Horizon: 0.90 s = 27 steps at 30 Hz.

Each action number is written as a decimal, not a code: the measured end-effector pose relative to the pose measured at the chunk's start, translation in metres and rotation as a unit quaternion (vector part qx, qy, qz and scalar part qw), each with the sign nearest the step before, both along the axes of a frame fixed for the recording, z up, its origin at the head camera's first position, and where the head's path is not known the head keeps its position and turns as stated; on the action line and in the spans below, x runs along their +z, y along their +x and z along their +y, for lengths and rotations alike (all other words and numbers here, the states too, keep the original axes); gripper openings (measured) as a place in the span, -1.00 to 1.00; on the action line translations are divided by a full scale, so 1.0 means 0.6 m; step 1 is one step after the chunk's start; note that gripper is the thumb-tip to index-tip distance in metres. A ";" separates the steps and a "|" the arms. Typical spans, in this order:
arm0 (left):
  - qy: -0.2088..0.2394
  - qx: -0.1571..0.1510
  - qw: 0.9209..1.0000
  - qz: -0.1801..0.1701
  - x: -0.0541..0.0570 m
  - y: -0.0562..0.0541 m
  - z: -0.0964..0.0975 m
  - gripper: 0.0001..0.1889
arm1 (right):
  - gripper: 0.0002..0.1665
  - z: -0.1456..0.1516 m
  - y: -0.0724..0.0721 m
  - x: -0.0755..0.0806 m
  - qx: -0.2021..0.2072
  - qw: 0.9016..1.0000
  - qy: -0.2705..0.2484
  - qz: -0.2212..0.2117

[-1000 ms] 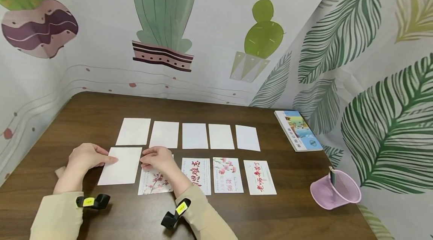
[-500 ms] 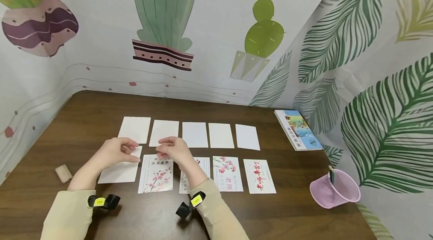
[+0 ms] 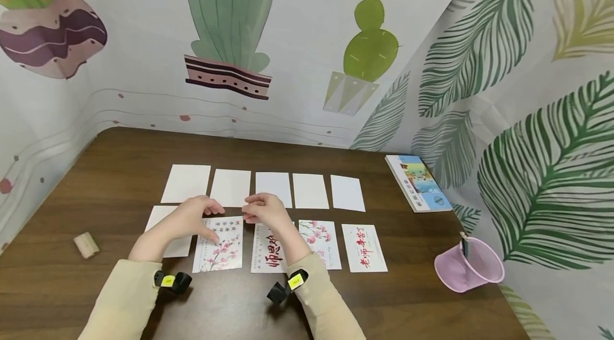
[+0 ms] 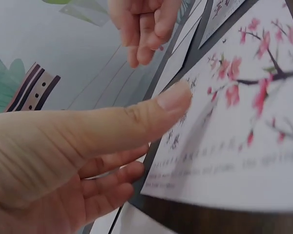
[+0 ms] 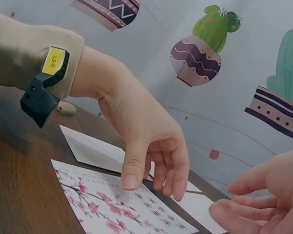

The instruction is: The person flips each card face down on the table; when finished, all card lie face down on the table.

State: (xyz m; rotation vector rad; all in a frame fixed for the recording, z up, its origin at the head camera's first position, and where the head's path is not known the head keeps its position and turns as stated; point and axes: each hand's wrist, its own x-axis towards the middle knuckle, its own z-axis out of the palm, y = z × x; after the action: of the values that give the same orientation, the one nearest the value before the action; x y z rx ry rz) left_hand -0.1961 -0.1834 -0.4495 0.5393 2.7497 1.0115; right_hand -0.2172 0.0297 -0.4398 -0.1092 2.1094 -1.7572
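Over the card with pink blossom (image 3: 218,261) hovers my left hand (image 3: 192,218), thumb spread from the fingers, nothing between them. In the left wrist view its thumb (image 4: 136,119) overlaps the blossom card's lettered end. My right hand (image 3: 269,212), fingers loosely bent and holding nothing, is at the far edge of the card with dark red writing (image 3: 261,255). A blank white card (image 3: 158,216) lies left of the blossom card, partly hidden by my left hand and wrist. Further right in this near row lie a card with pink flowers (image 3: 318,236) and a card with red characters (image 3: 364,248).
Several blank white cards form a far row, its leftmost card (image 3: 186,184) included. A small beige block (image 3: 86,245) lies at the left. To the right are a book with a blue cover (image 3: 418,183) and a pink cup (image 3: 451,273). Patterned cloth (image 3: 297,52) hangs behind the table.
My left hand has let go of the leftmost near blank card and moved right over the blossom card. My right hand has moved right, from the blossom card to the dark red writing card.
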 end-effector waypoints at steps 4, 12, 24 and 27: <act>-0.006 0.001 1.000 -0.015 -0.001 0.000 0.010 -0.33 | -0.64 0.010 0.005 0.000 0.008 0.999 0.032 -0.010; -0.015 0.002 1.000 -0.025 -0.003 0.005 0.016 -0.31 | -0.64 0.015 0.012 -0.005 0.023 0.998 0.046 -0.032; 0.002 0.002 0.999 -0.035 -0.011 0.001 0.010 -0.24 | -0.56 0.007 0.013 -0.015 0.025 0.999 0.012 -0.026; 0.013 -0.003 0.999 -0.040 -0.009 0.001 0.008 -0.24 | -0.52 0.003 0.013 -0.018 0.014 1.000 -0.018 -0.019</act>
State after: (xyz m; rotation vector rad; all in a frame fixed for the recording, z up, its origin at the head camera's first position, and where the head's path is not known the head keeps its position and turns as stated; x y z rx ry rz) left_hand -0.1958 -0.1784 -0.4548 0.5006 2.6672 1.0452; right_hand -0.2092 0.0317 -0.4504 -0.1119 2.0403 -1.7676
